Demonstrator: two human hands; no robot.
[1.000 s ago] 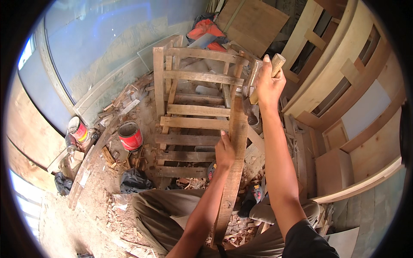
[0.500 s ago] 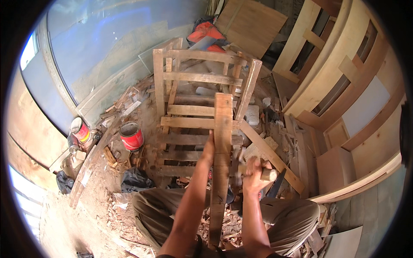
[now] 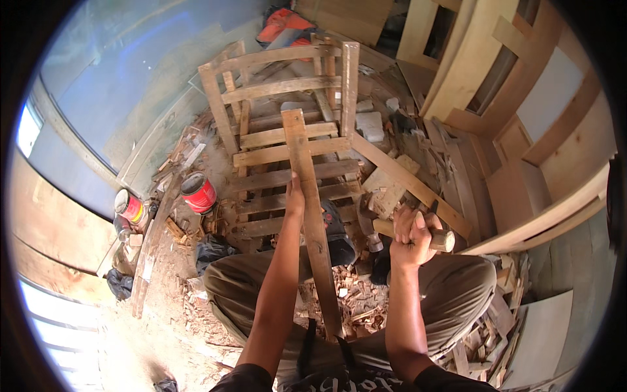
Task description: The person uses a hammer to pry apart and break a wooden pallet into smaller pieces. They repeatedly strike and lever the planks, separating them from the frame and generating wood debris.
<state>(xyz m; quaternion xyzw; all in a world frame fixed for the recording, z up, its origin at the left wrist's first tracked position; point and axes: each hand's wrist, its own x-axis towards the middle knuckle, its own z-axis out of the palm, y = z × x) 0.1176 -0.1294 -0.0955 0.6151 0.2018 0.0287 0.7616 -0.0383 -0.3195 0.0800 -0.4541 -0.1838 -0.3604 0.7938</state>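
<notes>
A long wooden beam (image 3: pixel 310 225) slants away from between my knees, its far end over the slats of a wooden frame (image 3: pixel 282 85). My left hand (image 3: pixel 295 197) grips the beam's left edge about midway, with some fingers hidden beneath it. To the right of the beam, my right hand (image 3: pixel 411 238) is wrapped round the thick wooden handle of a hammer (image 3: pixel 442 241). The handle's butt sticks out to the right of my fist, and the metal head shows on the left, apart from the beam. The slatted frame looks like an unfinished chair or bench.
Red paint cans (image 3: pixel 198 193) stand at left, near a black plastic bag (image 3: pixel 213 251). Wood chips (image 3: pixel 356 300) litter the floor between my legs. A loose plank (image 3: pixel 411 186) slants at right, before large wooden panels (image 3: pixel 548 150). A blue wall (image 3: pixel 137 78) rises at far left.
The view has shifted, and the beam now leans more to the left. My right hand has moved rightward from the beam with the hammer. My left hand keeps its hold.
</notes>
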